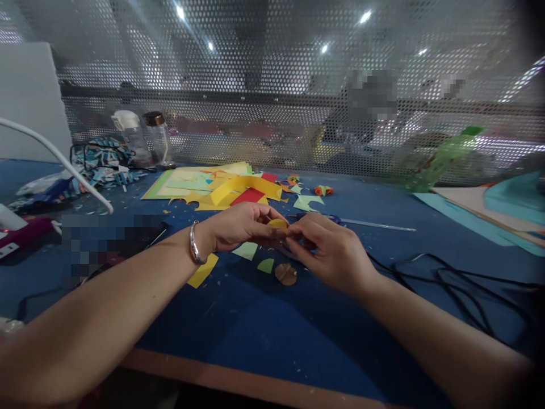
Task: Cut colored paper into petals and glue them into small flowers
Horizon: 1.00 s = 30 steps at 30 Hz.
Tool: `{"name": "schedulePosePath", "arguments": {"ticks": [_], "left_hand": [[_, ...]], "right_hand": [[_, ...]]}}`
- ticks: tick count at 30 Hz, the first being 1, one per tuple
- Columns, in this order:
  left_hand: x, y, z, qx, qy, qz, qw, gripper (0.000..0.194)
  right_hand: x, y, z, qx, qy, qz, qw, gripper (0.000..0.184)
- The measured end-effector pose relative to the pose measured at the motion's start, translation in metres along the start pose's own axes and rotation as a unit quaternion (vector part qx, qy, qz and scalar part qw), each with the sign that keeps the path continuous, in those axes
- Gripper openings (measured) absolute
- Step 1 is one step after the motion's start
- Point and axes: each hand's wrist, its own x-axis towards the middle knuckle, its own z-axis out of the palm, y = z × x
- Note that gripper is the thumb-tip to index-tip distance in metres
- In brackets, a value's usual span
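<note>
Between my two hands is a small yellow paper piece (pixel 277 224), held above the blue table (pixel 264 329). My left hand (pixel 240 224), with a silver bangle at the wrist, pinches it from the left. The fingers of my right hand (pixel 332 250) are pinched together at its right edge; whether they grip the paper or something small beside it is hidden. Below the hands lie a round brown disc (pixel 286 274), a green paper piece (pixel 266 265), a pale green scrap (pixel 246 250) and a yellow paper scrap (pixel 203 271).
Coloured paper sheets and cut scraps (pixel 196 180) are piled behind my hands. A glue gun's cable-like black cord (pixel 460 284) loops at right. Two bottles (pixel 158 139) stand back left before a perforated metal screen (pixel 264 68). Blue card sheets (pixel 468 218) lie far right.
</note>
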Motion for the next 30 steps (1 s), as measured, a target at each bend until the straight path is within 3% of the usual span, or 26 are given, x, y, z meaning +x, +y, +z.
{"name": "schedulePosePath", "arguments": {"ticks": [6, 16, 30], "left_hand": [[0.0003, -0.0011, -0.0007, 0.017, -0.042, 0.032, 0.998, 0.03], [0.0014, -0.0021, 0.0008, 0.101, 0.028, 0.073, 0.992, 0.028], [0.0053, -0.0078, -0.0004, 0.132, 0.044, 0.124, 0.983, 0.022]], "right_hand": [[0.0029, -0.001, -0.0017, 0.065, -0.007, 0.072, 0.995, 0.005], [0.007, -0.0029, -0.0009, 0.145, 0.002, 0.179, 0.973, 0.008], [0.0071, 0.0013, -0.0012, 0.14, 0.0, 0.201, 0.969, 0.015]]}}
